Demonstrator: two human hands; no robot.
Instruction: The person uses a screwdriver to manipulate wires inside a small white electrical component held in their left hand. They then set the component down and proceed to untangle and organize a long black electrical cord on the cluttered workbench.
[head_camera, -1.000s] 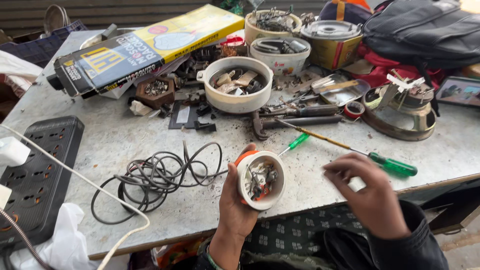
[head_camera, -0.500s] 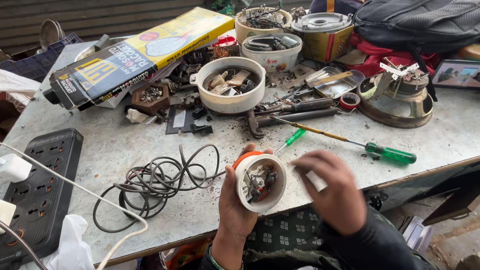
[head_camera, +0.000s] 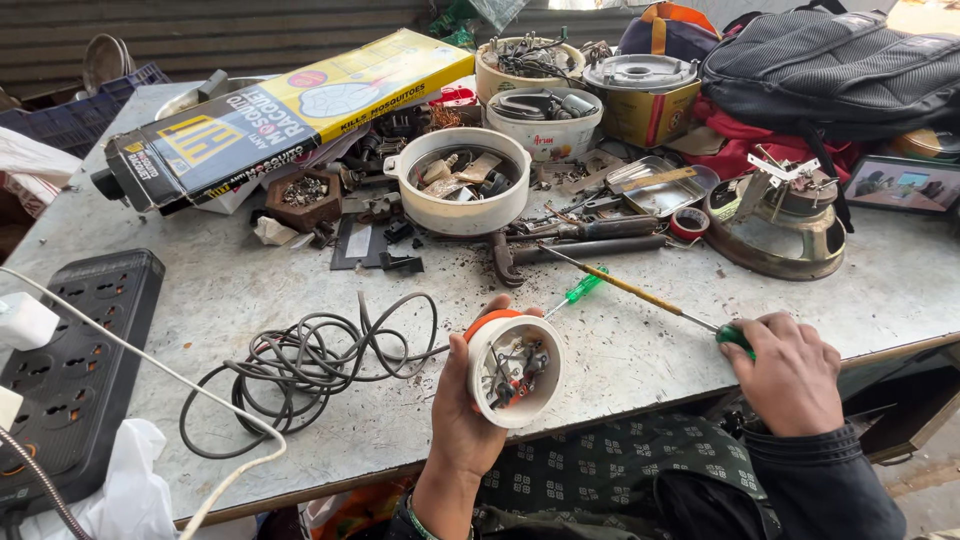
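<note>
Two hands busy: left hand (head_camera: 470, 420) wrapped round white round part (head_camera: 515, 368), open side up. Right hand (head_camera: 790, 375) closed on green handle of long screwdriver (head_camera: 640, 297), flat on tabletop (head_camera: 640, 350), tip pointing up-left, away from part.

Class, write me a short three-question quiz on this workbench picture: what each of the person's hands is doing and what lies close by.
1. Which hand holds the round white housing with its wired inside showing?
2. True or false: the right hand grips a hammer.
3. What lies on the table just left of the housing: A) a coil of grey cable, B) a backpack, C) a roll of red tape?

Key: 1. The left hand. 2. False; it closes on the green handle of a long screwdriver lying on the table. 3. A.
</note>
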